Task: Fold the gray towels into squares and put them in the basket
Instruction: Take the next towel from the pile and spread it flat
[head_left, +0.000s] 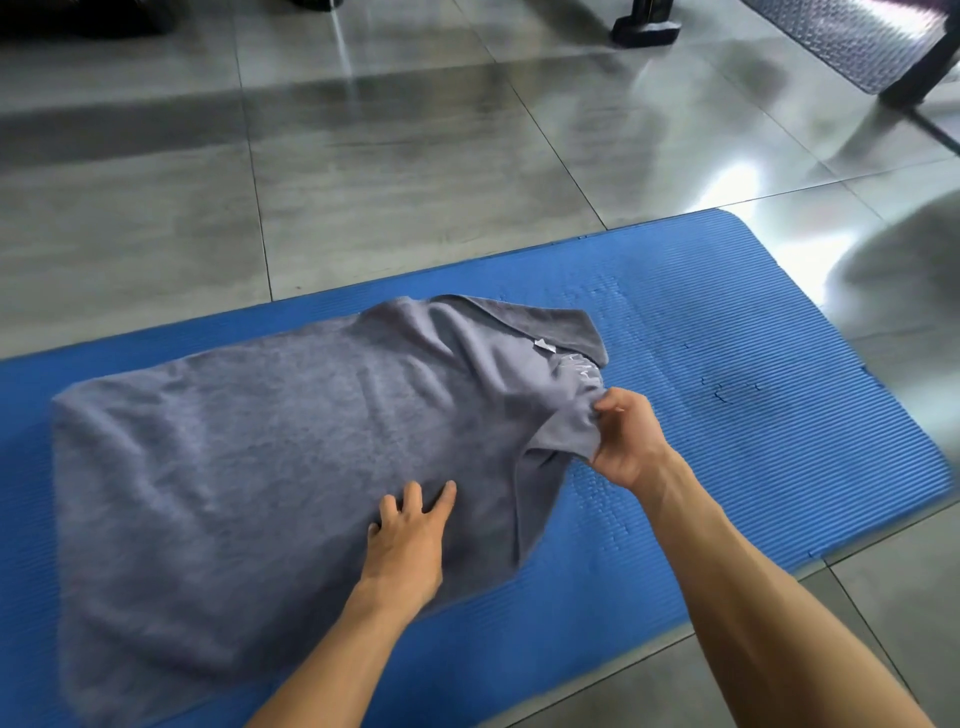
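Your left hand (408, 540) pressed flat, fingers straight, on the gray towel (249, 457) (spread over a blue mat (727, 332)); your right hand (626, 439) pinched its right-hand corner.

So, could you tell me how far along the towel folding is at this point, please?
Early. Done: one gray towel lies spread on the blue mat, possibly folded once, not yet a square. In hand: the left hand rests flat on it while the right hand pinches its right end, lifted and bunched. Left: finishing the folds and putting it in the basket, which is not in view.
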